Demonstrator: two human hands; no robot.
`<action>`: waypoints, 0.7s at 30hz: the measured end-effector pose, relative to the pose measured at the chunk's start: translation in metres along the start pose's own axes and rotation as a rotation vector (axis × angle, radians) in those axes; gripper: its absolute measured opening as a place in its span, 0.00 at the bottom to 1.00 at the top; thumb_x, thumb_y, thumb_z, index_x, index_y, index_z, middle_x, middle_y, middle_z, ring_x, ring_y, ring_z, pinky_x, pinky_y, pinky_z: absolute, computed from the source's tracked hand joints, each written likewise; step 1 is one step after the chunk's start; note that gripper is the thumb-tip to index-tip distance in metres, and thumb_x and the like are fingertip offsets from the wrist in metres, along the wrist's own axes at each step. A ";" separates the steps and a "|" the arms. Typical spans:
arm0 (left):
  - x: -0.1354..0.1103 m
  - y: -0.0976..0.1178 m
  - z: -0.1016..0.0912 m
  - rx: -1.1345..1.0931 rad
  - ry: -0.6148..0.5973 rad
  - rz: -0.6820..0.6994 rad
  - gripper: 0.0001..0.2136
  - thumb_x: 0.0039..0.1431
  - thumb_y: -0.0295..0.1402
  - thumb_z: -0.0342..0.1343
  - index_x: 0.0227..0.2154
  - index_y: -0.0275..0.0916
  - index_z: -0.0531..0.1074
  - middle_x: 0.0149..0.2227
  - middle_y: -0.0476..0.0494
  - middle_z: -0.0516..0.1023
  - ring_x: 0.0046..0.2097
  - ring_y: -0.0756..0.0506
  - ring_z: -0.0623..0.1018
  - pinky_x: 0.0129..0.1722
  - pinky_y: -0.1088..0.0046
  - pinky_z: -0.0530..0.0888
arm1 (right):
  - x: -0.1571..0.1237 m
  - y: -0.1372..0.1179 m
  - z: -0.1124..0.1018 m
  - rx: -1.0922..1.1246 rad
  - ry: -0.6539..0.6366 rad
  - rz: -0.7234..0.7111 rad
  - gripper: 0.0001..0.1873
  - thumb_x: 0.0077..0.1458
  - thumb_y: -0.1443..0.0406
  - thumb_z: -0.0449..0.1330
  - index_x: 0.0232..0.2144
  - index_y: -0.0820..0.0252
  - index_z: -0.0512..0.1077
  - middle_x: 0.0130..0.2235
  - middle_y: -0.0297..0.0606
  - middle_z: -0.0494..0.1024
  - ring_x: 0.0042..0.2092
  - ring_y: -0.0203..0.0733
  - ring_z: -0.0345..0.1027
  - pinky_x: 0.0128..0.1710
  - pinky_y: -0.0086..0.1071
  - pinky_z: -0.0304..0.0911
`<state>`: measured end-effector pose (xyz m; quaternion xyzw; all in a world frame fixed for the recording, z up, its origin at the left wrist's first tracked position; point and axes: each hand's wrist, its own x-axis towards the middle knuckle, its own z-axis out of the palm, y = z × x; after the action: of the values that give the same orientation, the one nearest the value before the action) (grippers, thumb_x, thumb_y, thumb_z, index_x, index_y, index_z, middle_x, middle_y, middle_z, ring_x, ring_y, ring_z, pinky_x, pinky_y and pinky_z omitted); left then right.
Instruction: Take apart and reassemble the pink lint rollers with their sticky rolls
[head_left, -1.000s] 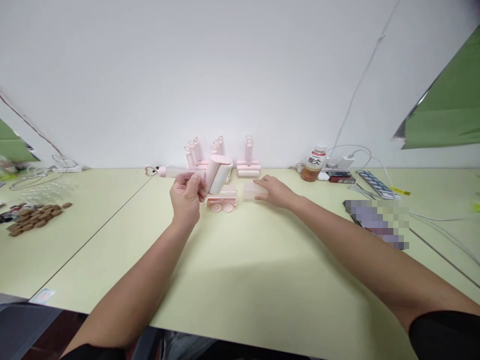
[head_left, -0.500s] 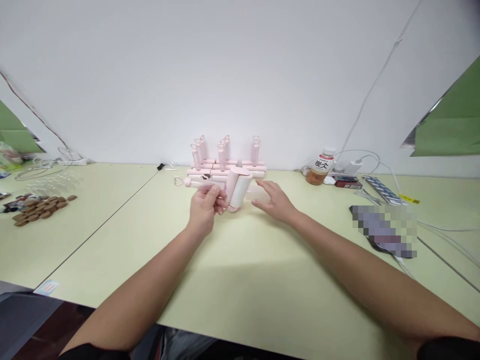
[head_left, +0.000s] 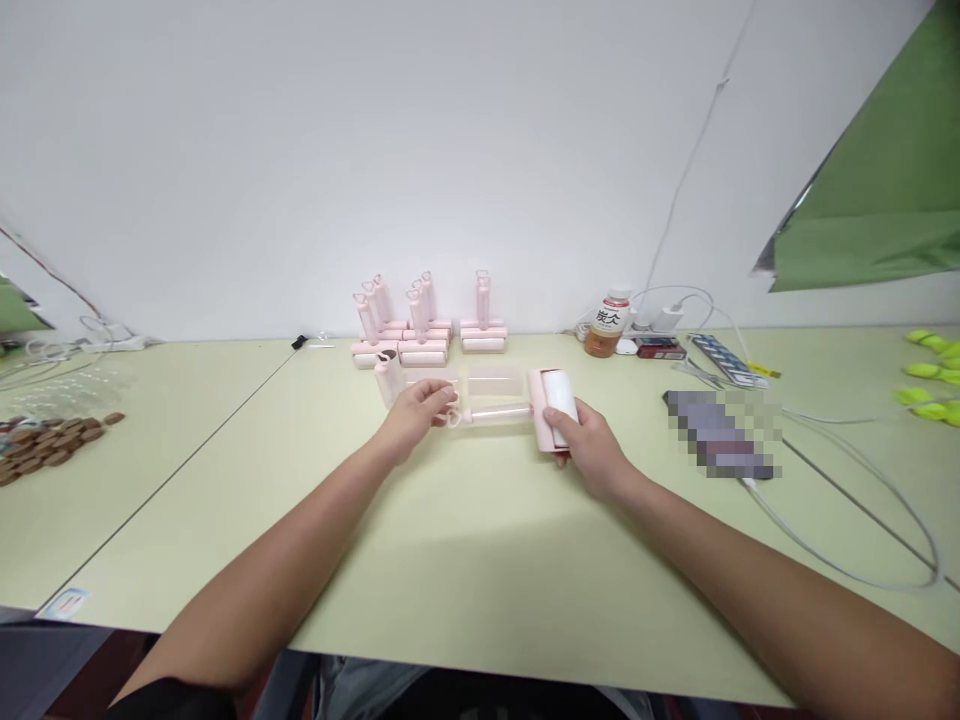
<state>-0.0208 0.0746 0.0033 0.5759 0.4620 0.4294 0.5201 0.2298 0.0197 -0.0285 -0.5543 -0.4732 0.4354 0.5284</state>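
Observation:
My right hand [head_left: 596, 450] grips the head of a pink lint roller [head_left: 541, 410] with a white roll, thumb across the roll. Its clear pink handle points left and ends in a heart-shaped ring. My left hand [head_left: 420, 415] has its fingers closed at that ring end. Behind my left hand another pink roller piece [head_left: 388, 380] lies on the table, partly hidden. A translucent pale pink piece [head_left: 495, 380] lies just beyond the held handle. Further back, several pink lint rollers [head_left: 424, 352] stand in groups, handles upward.
A bottle with an orange-brown lower part [head_left: 606, 325] stands at the back right by cables and a red box [head_left: 660, 348]. A blurred phone-like item [head_left: 720, 435] lies at right. Brown discs [head_left: 56, 440] are piled at far left, yellow-green items [head_left: 930, 370] at far right.
My right hand has gone from open to gripping the roller head. My left hand has shifted from the head to the handle's ring end. The view has turned right.

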 end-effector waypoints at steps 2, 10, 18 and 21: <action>0.005 0.008 0.001 0.229 -0.089 0.091 0.19 0.54 0.50 0.60 0.36 0.37 0.74 0.37 0.44 0.78 0.37 0.46 0.76 0.37 0.71 0.72 | -0.001 0.001 0.006 -0.001 -0.082 0.031 0.17 0.52 0.51 0.62 0.31 0.58 0.66 0.21 0.27 0.64 0.20 0.35 0.57 0.14 0.28 0.53; 0.043 0.021 0.038 0.087 -0.612 0.155 0.17 0.50 0.39 0.65 0.40 0.36 0.72 0.34 0.48 0.71 0.33 0.51 0.71 0.31 0.74 0.69 | -0.004 0.002 0.005 -0.029 -0.347 -0.007 0.23 0.45 0.51 0.67 0.35 0.63 0.71 0.26 0.30 0.67 0.26 0.32 0.55 0.24 0.28 0.49; 0.062 0.016 0.043 0.164 -0.786 0.138 0.11 0.44 0.30 0.63 0.30 0.38 0.67 0.27 0.54 0.65 0.26 0.54 0.66 0.24 0.77 0.63 | 0.006 0.005 -0.006 -0.084 -0.378 0.013 0.25 0.44 0.54 0.66 0.41 0.63 0.71 0.33 0.34 0.72 0.32 0.38 0.61 0.30 0.30 0.55; 0.063 0.010 0.042 0.176 -0.789 0.105 0.11 0.43 0.30 0.61 0.28 0.39 0.63 0.25 0.55 0.64 0.24 0.54 0.66 0.22 0.77 0.62 | 0.006 0.004 -0.003 -0.110 -0.358 0.012 0.23 0.44 0.55 0.66 0.40 0.62 0.73 0.33 0.34 0.73 0.33 0.39 0.62 0.31 0.30 0.55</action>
<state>0.0335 0.1279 0.0105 0.7617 0.2320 0.1605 0.5833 0.2338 0.0249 -0.0320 -0.4989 -0.5794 0.5038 0.4020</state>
